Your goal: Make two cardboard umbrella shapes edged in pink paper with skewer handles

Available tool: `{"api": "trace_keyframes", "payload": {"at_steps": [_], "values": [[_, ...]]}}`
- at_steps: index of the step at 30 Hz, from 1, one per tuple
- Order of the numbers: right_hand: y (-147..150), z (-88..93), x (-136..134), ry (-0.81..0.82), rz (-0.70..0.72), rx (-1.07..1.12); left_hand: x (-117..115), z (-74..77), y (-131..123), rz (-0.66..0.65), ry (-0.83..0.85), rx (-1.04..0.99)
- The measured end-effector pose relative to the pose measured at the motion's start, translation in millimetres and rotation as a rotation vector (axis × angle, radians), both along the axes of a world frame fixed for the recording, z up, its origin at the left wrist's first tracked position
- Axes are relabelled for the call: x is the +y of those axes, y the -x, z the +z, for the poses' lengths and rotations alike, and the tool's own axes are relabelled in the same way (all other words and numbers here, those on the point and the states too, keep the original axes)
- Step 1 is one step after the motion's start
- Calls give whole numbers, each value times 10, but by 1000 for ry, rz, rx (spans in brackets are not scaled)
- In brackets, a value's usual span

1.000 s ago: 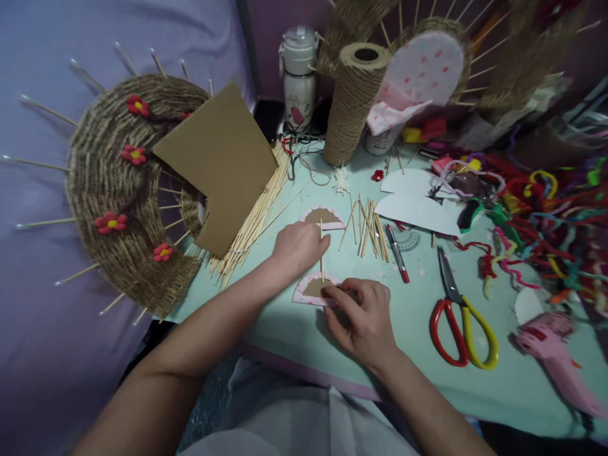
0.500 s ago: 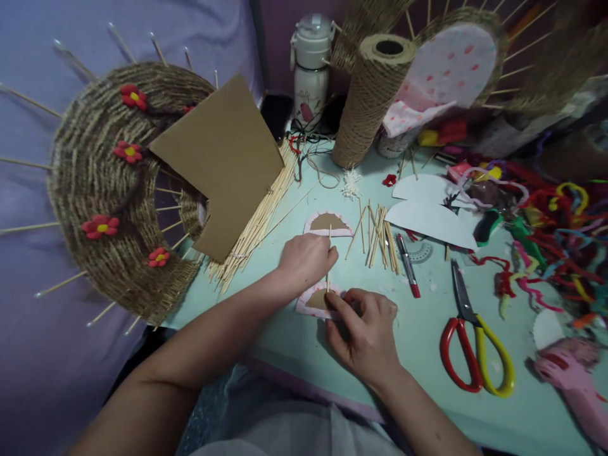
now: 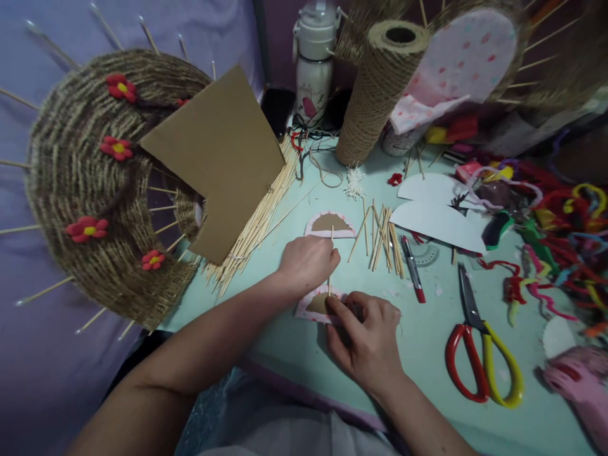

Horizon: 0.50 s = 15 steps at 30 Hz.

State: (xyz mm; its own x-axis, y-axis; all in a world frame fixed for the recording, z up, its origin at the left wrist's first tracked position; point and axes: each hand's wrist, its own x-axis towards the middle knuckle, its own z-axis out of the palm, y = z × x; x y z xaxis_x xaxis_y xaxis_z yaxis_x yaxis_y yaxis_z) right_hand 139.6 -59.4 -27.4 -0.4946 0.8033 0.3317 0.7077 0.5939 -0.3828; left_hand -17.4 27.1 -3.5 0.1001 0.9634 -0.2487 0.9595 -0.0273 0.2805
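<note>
My left hand (image 3: 308, 261) is closed around the middle of a thin wooden stick (image 3: 332, 232), whose upper end lies over the far cardboard half-circle (image 3: 331, 221). That piece has a pale pink fabric border. The stick's lower end rests on a near cardboard half-circle (image 3: 317, 304) with a similar spotted border. There my right hand (image 3: 368, 329) presses the stick down with its index fingertip, the other fingers curled and the thumb at the piece's edge. The right fingers hide part of the near piece.
Short sticks (image 3: 380, 237), a red-capped pen (image 3: 413, 269) and scissors (image 3: 475, 342) lie to the right. White paper half-circles (image 3: 437, 221) are behind them. A twine roll (image 3: 380, 95) and bottle (image 3: 313, 69) stand at the back. Cardboard (image 3: 223, 158) covers part of a woven twine piece (image 3: 95, 171) at left.
The camera view has shifted slightly, so the surroundings sit a little differently in the frame. Both hands keep nearly the same hold on the stick over the two half-circles.
</note>
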Motion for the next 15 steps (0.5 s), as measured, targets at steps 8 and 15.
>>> {"api": "trace_keyframes", "payload": {"at_steps": [8,15], "values": [[-8,-11,0,20,-9,-19,6,-17,-2,-1,-6,19],[-10,-19,-3,14,-5,-11,23,9,-17,-24,19,26]]}}
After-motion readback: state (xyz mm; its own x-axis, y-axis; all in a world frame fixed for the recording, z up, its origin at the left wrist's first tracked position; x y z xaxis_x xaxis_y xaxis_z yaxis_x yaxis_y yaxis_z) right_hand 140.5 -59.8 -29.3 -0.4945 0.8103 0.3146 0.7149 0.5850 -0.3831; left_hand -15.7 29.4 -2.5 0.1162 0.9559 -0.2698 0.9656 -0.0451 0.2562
